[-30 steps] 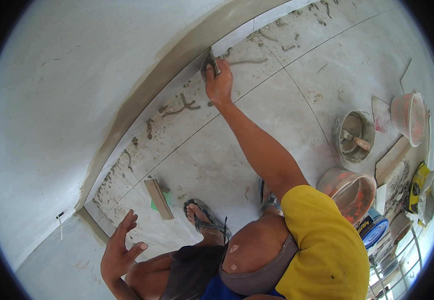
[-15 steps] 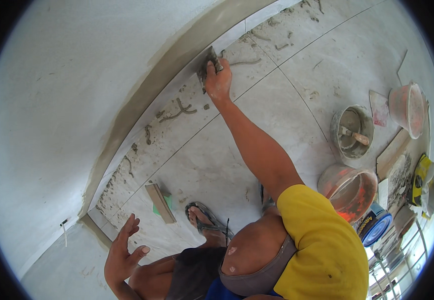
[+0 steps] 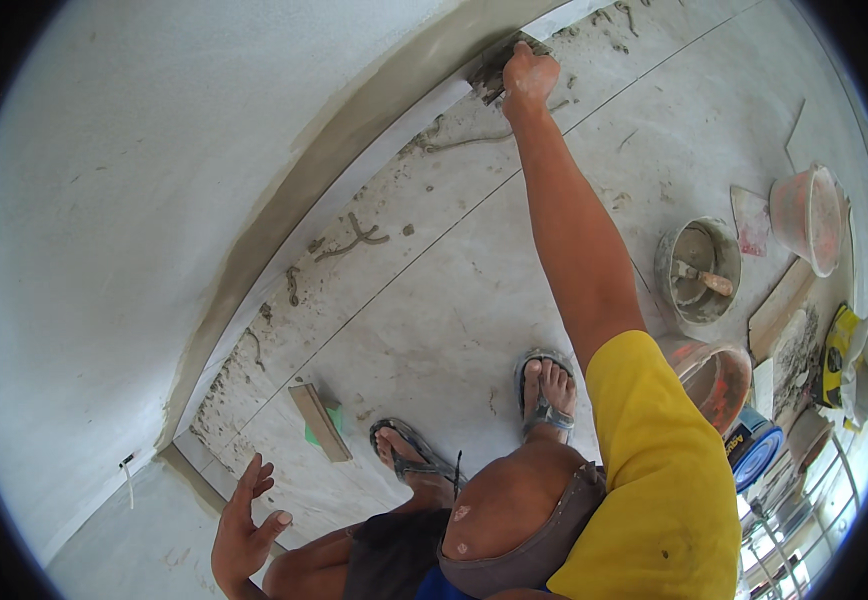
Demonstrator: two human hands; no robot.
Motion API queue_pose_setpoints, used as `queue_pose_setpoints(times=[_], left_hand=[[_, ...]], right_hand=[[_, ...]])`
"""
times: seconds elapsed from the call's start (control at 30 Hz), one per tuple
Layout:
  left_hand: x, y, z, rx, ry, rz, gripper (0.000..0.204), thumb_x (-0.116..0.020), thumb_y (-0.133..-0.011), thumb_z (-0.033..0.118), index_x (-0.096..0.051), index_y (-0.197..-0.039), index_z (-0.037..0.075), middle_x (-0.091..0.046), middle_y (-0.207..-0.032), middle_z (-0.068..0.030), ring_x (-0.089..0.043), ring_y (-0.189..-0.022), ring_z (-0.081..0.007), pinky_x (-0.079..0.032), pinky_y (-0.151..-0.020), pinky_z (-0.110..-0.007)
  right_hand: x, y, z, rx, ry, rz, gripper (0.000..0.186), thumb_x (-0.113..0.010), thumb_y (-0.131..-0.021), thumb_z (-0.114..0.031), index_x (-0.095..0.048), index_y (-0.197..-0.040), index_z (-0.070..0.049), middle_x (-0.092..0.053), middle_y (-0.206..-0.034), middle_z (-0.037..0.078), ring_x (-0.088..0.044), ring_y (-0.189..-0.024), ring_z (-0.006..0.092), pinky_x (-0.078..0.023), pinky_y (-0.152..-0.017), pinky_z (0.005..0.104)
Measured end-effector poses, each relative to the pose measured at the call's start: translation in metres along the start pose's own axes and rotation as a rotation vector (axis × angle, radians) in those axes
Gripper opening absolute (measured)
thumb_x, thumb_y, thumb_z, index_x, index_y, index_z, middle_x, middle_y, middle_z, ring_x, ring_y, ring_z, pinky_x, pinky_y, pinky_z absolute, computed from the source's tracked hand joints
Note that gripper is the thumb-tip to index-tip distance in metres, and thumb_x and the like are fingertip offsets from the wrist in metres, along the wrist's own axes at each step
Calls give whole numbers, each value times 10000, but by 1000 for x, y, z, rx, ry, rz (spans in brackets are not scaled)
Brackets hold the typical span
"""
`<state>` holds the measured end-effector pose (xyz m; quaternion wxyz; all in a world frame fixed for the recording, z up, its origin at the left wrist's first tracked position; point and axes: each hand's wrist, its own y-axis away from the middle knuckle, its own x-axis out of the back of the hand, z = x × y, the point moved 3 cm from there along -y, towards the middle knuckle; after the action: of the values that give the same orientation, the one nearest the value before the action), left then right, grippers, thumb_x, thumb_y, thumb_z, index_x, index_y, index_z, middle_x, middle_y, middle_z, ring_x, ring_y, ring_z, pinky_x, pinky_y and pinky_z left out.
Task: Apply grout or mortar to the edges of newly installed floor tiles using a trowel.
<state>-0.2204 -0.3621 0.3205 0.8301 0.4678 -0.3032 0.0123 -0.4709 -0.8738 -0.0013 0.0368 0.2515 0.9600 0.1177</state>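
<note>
My right hand [image 3: 531, 80] stretches far forward, its fingers closed round a flat, mortar-smeared plastering trowel [image 3: 491, 72]. The dark blade lies against the foot of the wall, over the white skirting strip [image 3: 432, 112] and the lower edge of the wet-looking grey mortar band [image 3: 306, 182]. The hand hides the trowel's handle. At the lower left my left hand [image 3: 242, 535] is raised above my knee, fingers spread and holding nothing. Mortar droppings and curled strands [image 3: 356, 236] lie on the tiled floor along the skirting.
A mortar bucket [image 3: 670, 290] with a wooden-handled tool [image 3: 706, 279] stands at the right. Around it are a reddish tub [image 3: 716, 375], another tub [image 3: 807, 220], a blue-lidded bucket [image 3: 757, 460] and a yellow bag [image 3: 836, 350]. A wooden block [image 3: 320, 422] lies near my left foot.
My right hand has slid the trowel forward and to the right along the wall's foot. My right foot has come into view. The left hand stays nearly where it was.
</note>
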Motion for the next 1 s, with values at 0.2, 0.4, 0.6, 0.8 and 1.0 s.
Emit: queue_pose_setpoints(times=[0.2, 0.4, 0.6, 0.8, 1.0], left_hand=[[2, -13, 2, -24, -27, -23, 868, -751, -781, 234, -277, -1486, 50, -514, -1338, -263, -540, -1208, -367, -423, -998, -427], [3, -30, 14, -130, -97, -49, 847, -744, -798, 260, -286, -1482, 58, -503, -1354, -255, -536, -1211, -373, -418, -1005, -430], [-4, -55, 36, -367, -272, -141, 813, -746, -799, 273, -324, -1460, 60, -507, -1348, -230, -500, -1229, -382, -378, -1042, -435], [-10, -83, 35, -626, -438, -214, 774, -749, -791, 258, -367, -1438, 73, -503, -1352, -199, -468, -1247, -370, -344, -1071, -437], [10, -83, 26, -892, -384, -28, 689, -751, -777, 234, -454, -1382, 92, -511, -1359, -166, -465, -1259, -360, -349, -1071, -427]], right_hand=[[14, -16, 4, -116, 68, 9, 371, -682, -844, -240, -615, -856, 124, -619, -812, 170, -562, -734, 235, -448, -648, 396], [40, 8, 3, -95, 48, -232, 327, -691, -851, -246, -651, -920, 71, -633, -806, 95, -559, -671, 190, -442, -599, 350], [127, 102, -15, -286, 192, -574, 307, -733, -827, -227, -667, -995, 21, -667, -833, 51, -598, -658, 133, -467, -559, 297], [213, 113, -66, -275, 219, -701, 268, -741, -823, -216, -685, -957, 10, -677, -824, 44, -609, -715, 135, -479, -642, 294], [200, 83, -83, -296, 369, -472, 274, -719, -854, -306, -663, -952, -57, -648, -812, 10, -568, -666, 117, -417, -563, 286]])
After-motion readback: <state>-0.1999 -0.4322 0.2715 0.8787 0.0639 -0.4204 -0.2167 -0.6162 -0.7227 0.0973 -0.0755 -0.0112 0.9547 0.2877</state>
